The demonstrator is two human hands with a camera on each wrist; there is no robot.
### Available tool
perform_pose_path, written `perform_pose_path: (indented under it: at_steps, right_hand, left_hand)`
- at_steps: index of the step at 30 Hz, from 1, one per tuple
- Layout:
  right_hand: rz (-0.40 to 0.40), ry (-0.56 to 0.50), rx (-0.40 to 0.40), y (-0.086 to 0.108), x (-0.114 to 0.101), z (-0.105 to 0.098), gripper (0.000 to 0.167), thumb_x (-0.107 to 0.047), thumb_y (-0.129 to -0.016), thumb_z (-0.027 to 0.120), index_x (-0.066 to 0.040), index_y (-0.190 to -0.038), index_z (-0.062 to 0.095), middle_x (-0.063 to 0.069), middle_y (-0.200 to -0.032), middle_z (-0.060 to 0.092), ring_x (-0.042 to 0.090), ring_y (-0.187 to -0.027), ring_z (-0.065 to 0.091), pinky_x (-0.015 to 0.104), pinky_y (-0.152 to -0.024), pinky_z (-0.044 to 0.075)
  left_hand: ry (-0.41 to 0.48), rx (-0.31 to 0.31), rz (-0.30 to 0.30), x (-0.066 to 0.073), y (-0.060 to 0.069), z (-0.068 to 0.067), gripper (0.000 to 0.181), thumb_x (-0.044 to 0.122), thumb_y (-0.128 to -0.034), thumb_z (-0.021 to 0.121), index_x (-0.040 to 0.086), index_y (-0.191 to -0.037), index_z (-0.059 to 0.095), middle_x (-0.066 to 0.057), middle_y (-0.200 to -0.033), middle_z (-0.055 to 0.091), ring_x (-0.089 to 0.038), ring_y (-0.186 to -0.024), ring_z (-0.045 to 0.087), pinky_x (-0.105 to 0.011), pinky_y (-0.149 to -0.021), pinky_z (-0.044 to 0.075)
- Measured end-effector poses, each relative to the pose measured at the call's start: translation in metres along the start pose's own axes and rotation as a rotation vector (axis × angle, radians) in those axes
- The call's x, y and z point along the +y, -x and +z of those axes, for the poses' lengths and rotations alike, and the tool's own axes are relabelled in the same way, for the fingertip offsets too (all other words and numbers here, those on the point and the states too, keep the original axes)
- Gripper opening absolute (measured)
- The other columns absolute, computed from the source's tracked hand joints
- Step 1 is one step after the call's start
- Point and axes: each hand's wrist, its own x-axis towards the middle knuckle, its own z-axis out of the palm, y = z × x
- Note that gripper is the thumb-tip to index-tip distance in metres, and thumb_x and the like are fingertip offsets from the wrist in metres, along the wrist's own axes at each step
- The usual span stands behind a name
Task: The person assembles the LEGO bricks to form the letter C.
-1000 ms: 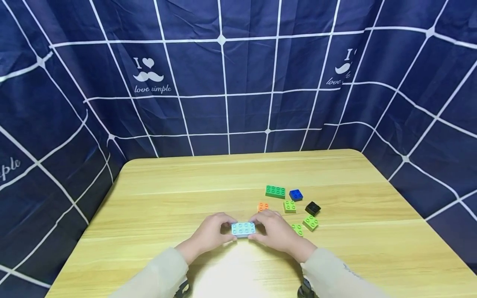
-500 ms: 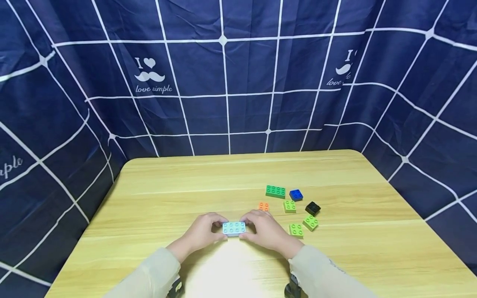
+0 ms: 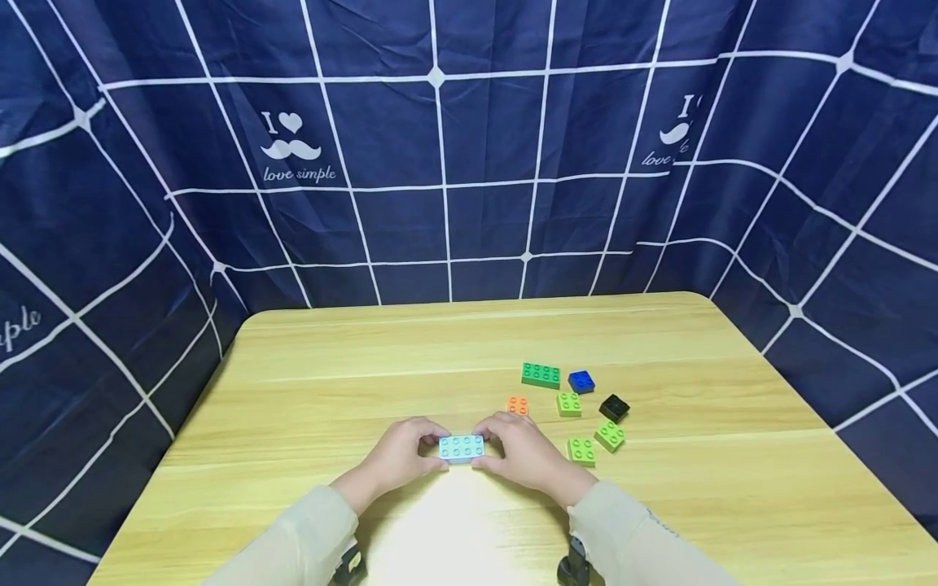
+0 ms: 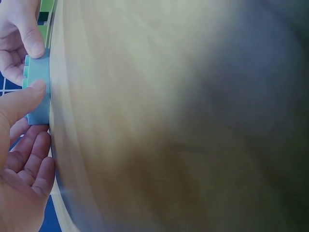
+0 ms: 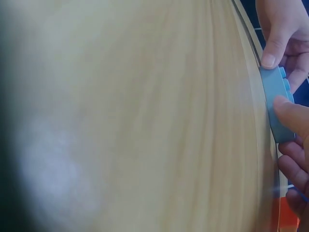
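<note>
A light blue eight-stud toy brick [image 3: 461,448] sits on the near middle of the table, its studs facing up. My left hand [image 3: 399,457] pinches its left end between thumb and fingers. At the other end my right hand [image 3: 526,456] grips it the same way. Both wrist views show the thumbs on the near long side of the light blue brick [image 4: 39,72] [image 5: 276,87]. Just beyond the right hand lies an orange brick [image 3: 518,404], partly hidden by it.
Right of the hands lie two lime bricks [image 3: 581,452] [image 3: 610,435], with a third lime brick [image 3: 568,404] farther back. A black brick [image 3: 614,408], a blue brick [image 3: 582,382] and a long green brick [image 3: 541,375] are behind. A dark blue curtain [image 3: 484,220] surrounds the wooden table [image 3: 330,358].
Both hands have shifted a little to the left with the light blue brick, uncovering the nearest lime brick. Over the last half second they have stayed almost still.
</note>
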Motion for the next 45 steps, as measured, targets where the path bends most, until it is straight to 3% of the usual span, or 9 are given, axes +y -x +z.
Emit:
perform_pose_path:
  at_steps: [10, 17, 21, 26, 34, 45]
  right_hand:
    - [0.001, -0.023, 0.011, 0.003, 0.006, -0.001, 0.042, -0.039, -0.08, 0.075, -0.015, -0.112, 0.064, -0.006, -0.105, 0.062, 0.011, -0.094, 0.056, 0.039, -0.089, 0.044]
    - [0.066, -0.106, 0.039, 0.014, 0.019, -0.018, 0.047, -0.037, -0.08, 0.075, -0.013, -0.118, 0.061, -0.004, -0.108, 0.062, 0.017, -0.101, 0.057, 0.042, -0.092, 0.046]
    - [0.082, -0.102, 0.055, 0.022, 0.03, -0.03, 0.048, -0.038, -0.081, 0.075, -0.014, -0.12, 0.061, -0.005, -0.109, 0.061, 0.017, -0.102, 0.057, 0.043, -0.092, 0.046]
    - [0.057, -0.063, 0.094, 0.032, 0.044, -0.042, 0.05, -0.042, -0.079, 0.076, -0.014, -0.119, 0.062, -0.004, -0.11, 0.063, 0.019, -0.102, 0.059, 0.047, -0.093, 0.044]
    - [0.062, 0.024, 0.117, 0.053, 0.064, -0.059, 0.051, -0.039, -0.074, 0.081, -0.015, -0.115, 0.064, -0.001, -0.114, 0.063, 0.031, -0.116, 0.051, 0.059, -0.102, 0.029]
    - [0.045, 0.1, 0.12, 0.077, 0.088, -0.066, 0.053, -0.044, -0.069, 0.083, -0.014, -0.109, 0.066, -0.003, -0.108, 0.064, 0.028, -0.107, 0.056, 0.057, -0.097, 0.035]
  left_hand:
    - [-0.028, 0.02, 0.015, -0.003, 0.0, 0.005, 0.033, 0.011, -0.0729, 0.082, 0.005, -0.102, 0.069, 0.005, -0.094, 0.063, -0.011, -0.083, 0.056, -0.026, -0.076, 0.051]
    - [-0.027, 0.014, -0.011, -0.003, 0.001, 0.007, 0.034, 0.012, -0.0732, 0.082, 0.004, -0.104, 0.069, 0.006, -0.093, 0.062, -0.01, -0.084, 0.055, -0.025, -0.076, 0.051]
    - [-0.024, 0.02, -0.012, -0.003, 0.001, 0.007, 0.035, 0.011, -0.0724, 0.082, 0.004, -0.103, 0.069, 0.006, -0.092, 0.061, -0.011, -0.083, 0.055, -0.025, -0.075, 0.051]
    - [-0.028, 0.023, -0.017, -0.002, 0.001, 0.006, 0.035, 0.012, -0.0722, 0.083, 0.004, -0.103, 0.069, 0.007, -0.092, 0.061, -0.01, -0.083, 0.055, -0.025, -0.075, 0.051]
    - [-0.035, 0.025, 0.003, -0.003, 0.001, 0.006, 0.035, 0.012, -0.0719, 0.083, 0.004, -0.103, 0.069, 0.006, -0.092, 0.061, -0.012, -0.083, 0.056, -0.025, -0.075, 0.051]
    - [-0.044, 0.02, 0.007, -0.004, 0.002, 0.008, 0.036, 0.015, -0.073, 0.082, 0.005, -0.105, 0.069, 0.007, -0.092, 0.061, -0.01, -0.083, 0.055, -0.024, -0.076, 0.051]
